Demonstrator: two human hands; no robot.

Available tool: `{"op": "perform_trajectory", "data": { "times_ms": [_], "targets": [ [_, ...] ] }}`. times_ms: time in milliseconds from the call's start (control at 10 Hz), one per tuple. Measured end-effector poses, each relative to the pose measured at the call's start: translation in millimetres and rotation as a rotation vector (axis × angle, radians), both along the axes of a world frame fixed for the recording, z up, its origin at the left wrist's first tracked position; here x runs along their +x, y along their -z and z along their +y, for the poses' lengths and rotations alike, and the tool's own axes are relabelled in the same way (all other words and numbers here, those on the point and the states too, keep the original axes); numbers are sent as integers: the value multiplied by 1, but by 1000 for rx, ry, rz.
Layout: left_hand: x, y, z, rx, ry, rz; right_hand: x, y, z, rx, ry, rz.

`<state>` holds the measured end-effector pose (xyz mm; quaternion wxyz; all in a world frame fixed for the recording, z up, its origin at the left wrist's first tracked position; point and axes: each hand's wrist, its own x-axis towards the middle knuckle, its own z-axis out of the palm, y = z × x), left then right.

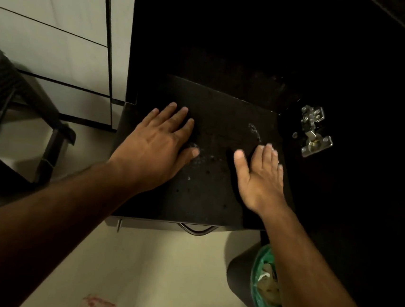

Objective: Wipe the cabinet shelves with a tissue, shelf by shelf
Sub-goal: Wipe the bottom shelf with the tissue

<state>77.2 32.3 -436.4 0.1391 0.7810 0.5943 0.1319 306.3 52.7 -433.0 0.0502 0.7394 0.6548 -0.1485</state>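
A dark plastic stool with a ribbed, woven-look seat stands at the far left on the pale tiled floor, before a wall of large cream tiles with dark grout lines. Just right of it, the dark cabinet shelf, a flat matte panel flecked with whitish specks and dust near its middle, juts from the unlit cabinet interior. The left hand lies palm down near the shelf's left edge, fingers straight and slightly spread, holding nothing. The right hand is near the shelf's right edge, palm turned inward, fingers straight and close together, thumb apart; whether it touches the panel cannot be told. No tissue is visible in either hand. A curved metal handle shows below the shelf's front edge. A shiny steel door hinge gleams beyond the shelf's right edge. A green plastic bag holding pale crumpled scraps sits at the lower right, partly hidden by the right forearm.
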Motion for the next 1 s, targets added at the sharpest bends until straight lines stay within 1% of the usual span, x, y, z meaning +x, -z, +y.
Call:
{"op": "perform_trajectory", "data": {
  "times_ms": [100, 200, 300, 400, 500, 600, 700, 800, 900, 1000],
  "targets": [
    [12, 7, 8, -43, -22, 8, -9, 4, 35, 15, 14, 42],
    [18, 12, 11, -58, -51, 45, -16, 10, 35, 61, -77, 83],
    [17, 16, 10, -57, -83, 119, -1, 13, 5, 91, -198, 49],
    [14, 20, 7, -54, -91, 176, 15, 10, 7, 36, -175, 2],
    [12, 21, 7, -13, -113, 175, 11, 6, 42, 13, -94, 37],
    [16, 20, 7, -7, -117, 171, -1, 6, 56, 29, -109, 76],
    [16, 18, 7, -4, -120, 160, 3, 11, 28, 48, -218, 66],
    [14, 18, 7, -11, -121, 159, 20, 10, 19, 46, -206, 43],
    [14, 18, 7, -1, -120, 152, 17, 4, 52, 3, -95, 98],
    [14, 18, 7, 8, -126, 146, -2, 5, 77, 24, -107, 101]
  ]
}}
